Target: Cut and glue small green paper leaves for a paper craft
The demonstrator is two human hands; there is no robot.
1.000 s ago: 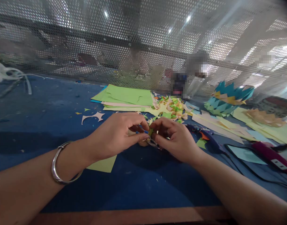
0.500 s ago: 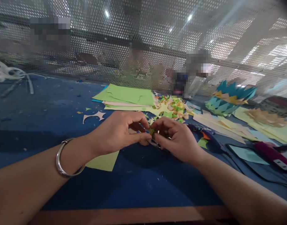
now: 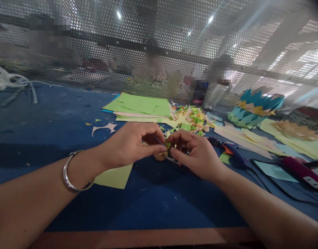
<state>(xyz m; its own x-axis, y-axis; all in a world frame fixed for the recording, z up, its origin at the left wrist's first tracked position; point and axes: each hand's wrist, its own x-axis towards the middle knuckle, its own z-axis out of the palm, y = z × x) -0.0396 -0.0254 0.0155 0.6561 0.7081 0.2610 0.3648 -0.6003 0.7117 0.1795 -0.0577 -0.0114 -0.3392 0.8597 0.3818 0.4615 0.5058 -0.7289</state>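
Observation:
In the head view my left hand, with a silver bangle on its wrist, is closed in a pinch. My right hand pinches from the other side, its fingertips almost meeting the left ones. Between them sits a small yellow-green paper piece, mostly hidden by the fingers. A thin bluish sliver shows by the left fingers; its kind is unclear. Under the hands lie a metallic thing, partly covered, and a small brownish round thing. A pale yellow sheet lies beneath my left wrist.
Beyond the hands are stacked green sheets and a heap of small folded paper pieces. To the right lie a blue glue gun, a purple power strip with cables, and a teal paper crown. Perforated metal borders the back.
My left fingertips have shifted slightly at the paper piece, and the thin bluish sliver shows more. My right hand stays nearly where it was.

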